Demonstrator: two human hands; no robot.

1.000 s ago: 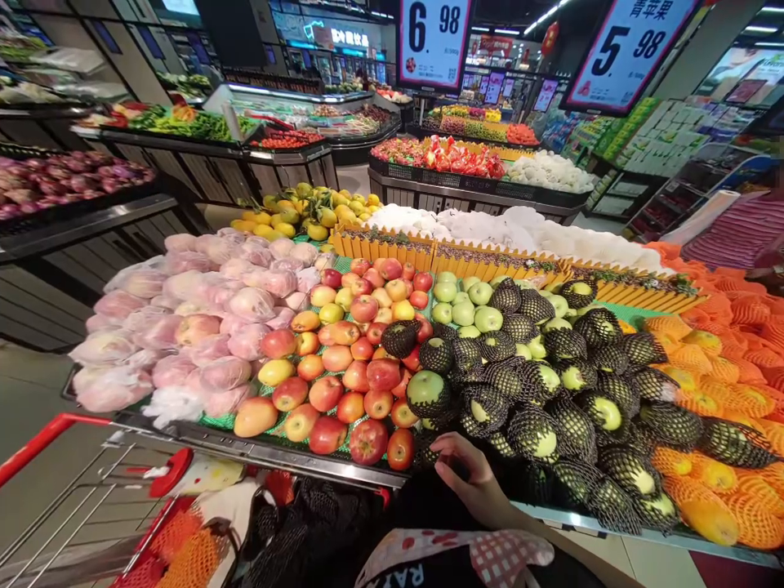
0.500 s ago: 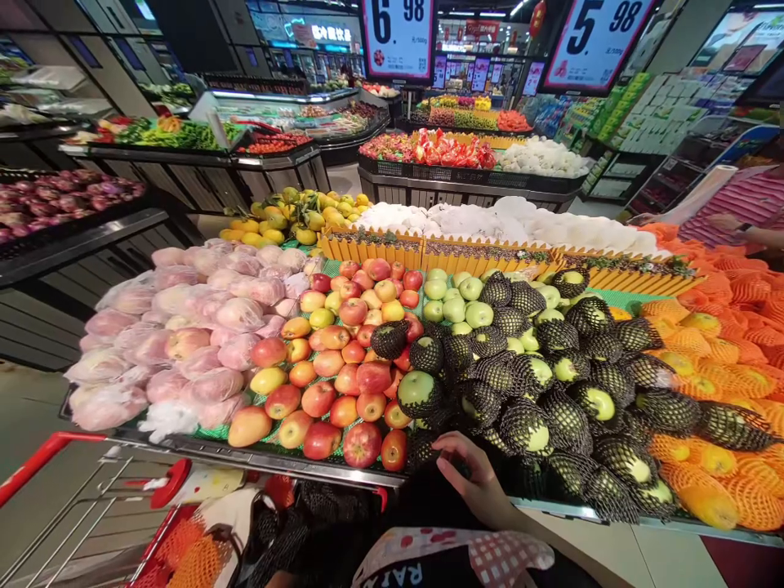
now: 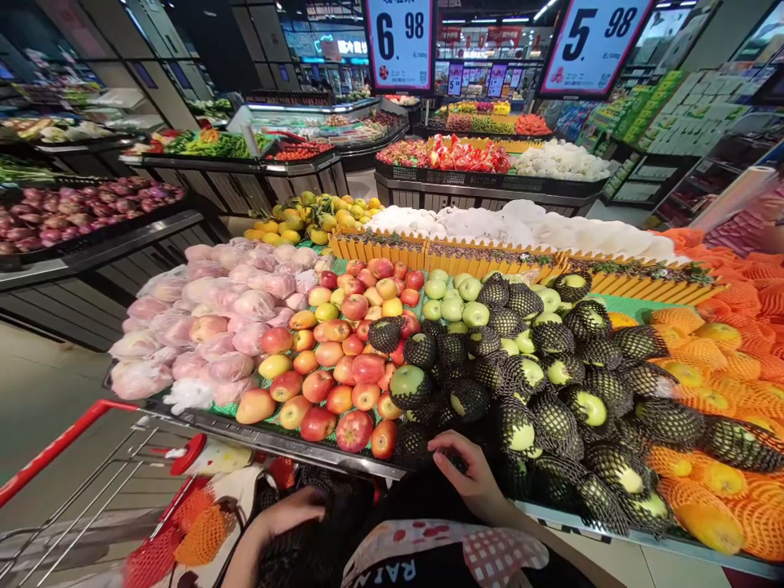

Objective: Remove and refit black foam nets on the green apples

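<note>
right hand on the netted apples, left at the bag

right hand (image 3: 469, 474) sits at the near edge of the counter (image 3: 275, 441), fingers curled loosely over a black-netted green apple (image 3: 456, 461), no firm grip visible. apple lies just under the fingertips; roundish, no clear long axis. left hand (image 3: 287, 514) is lower left, resting on a black mesh bag (image 3: 318, 531) by the red cart (image 3: 67, 441), grip unclear. right is nearer.
</note>
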